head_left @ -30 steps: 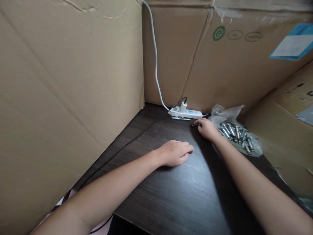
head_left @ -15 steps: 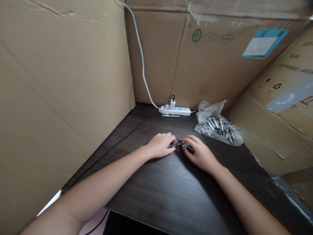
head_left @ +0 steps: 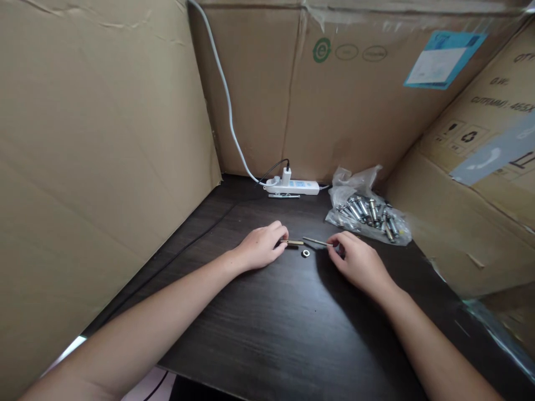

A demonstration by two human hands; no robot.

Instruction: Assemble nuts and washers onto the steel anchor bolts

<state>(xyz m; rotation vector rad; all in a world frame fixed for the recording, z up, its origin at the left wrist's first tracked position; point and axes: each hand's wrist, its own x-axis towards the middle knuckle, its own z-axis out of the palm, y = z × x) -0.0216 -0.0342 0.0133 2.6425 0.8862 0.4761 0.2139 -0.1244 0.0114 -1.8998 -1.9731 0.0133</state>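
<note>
My left hand rests on the dark wooden table, its fingertips pinched on the end of a short brass-coloured sleeve. My right hand lies to the right, fingers pinched on the end of a thin metal bolt that points left. The two parts lie apart on the table. A small metal nut sits loose on the table between my hands.
A clear plastic bag of several metal bolts lies at the back right. A white power strip with a plugged charger and a white cable sits against the back cardboard box. Cardboard walls stand left and right. A black cable runs along the table's left side.
My right hand came back from beside the bag with a bolt and met my left hand at the middle. The parts are now pulled apart, with a nut lying between the hands.
</note>
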